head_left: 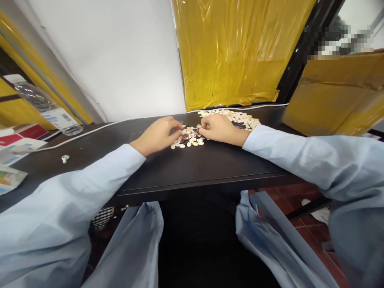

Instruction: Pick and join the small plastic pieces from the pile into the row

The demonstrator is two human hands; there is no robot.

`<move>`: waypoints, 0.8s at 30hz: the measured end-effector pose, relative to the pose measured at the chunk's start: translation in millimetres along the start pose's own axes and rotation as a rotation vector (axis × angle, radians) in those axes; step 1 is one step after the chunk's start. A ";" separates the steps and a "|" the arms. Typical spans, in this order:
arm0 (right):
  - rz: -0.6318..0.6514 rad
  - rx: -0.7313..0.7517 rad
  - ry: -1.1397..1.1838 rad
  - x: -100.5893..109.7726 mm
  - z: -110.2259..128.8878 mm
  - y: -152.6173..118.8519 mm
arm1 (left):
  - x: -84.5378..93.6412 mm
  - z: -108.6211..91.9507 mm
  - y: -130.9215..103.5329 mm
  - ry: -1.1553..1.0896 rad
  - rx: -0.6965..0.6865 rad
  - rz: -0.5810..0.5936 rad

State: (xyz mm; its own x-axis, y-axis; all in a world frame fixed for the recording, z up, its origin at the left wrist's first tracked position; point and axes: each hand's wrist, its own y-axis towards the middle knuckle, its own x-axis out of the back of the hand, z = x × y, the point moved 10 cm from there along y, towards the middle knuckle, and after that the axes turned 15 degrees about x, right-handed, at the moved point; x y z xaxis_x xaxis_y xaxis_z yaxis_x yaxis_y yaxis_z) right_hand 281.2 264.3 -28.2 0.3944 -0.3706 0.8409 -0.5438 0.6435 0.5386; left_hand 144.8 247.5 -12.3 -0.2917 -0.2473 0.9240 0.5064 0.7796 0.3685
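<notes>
A loose heap of small buttons, mostly white and cream with some brown and purple ones, lies on the black desk between my hands. My left hand is at the heap's left edge, thumb and forefinger bent and apart, with nothing visible between them. At the right edge of the heap, my right hand is curled with its fingertips pinched together; what they hold, if anything, is too small to make out. Behind my right hand spreads a larger pile of pale buttons.
A white cable runs along the back of the desk. To the left are a clear water bottle, a white earbud and some packets. A cardboard box stands right. Yellow-taped cardboard rises behind the desk.
</notes>
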 end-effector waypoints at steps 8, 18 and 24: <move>-0.003 -0.012 0.002 0.9 0.4 -0.3 | 3.4 30.1 4.0 0.186 0.150 -0.002; -0.008 0.006 0.001 -0.5 1.8 -0.2 | -10.3 36.8 1.4 0.247 0.187 0.120; 0.002 0.022 0.008 0.0 5.1 -0.2 | -8.4 36.9 1.4 0.259 0.172 0.107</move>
State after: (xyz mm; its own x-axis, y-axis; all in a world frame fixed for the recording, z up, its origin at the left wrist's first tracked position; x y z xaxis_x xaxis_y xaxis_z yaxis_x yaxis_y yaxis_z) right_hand 277.6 260.8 -28.1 0.3990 -0.3644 0.8414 -0.5607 0.6291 0.5383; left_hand 118.0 271.9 -23.2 -0.0170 -0.2801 0.9598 0.3717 0.8894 0.2661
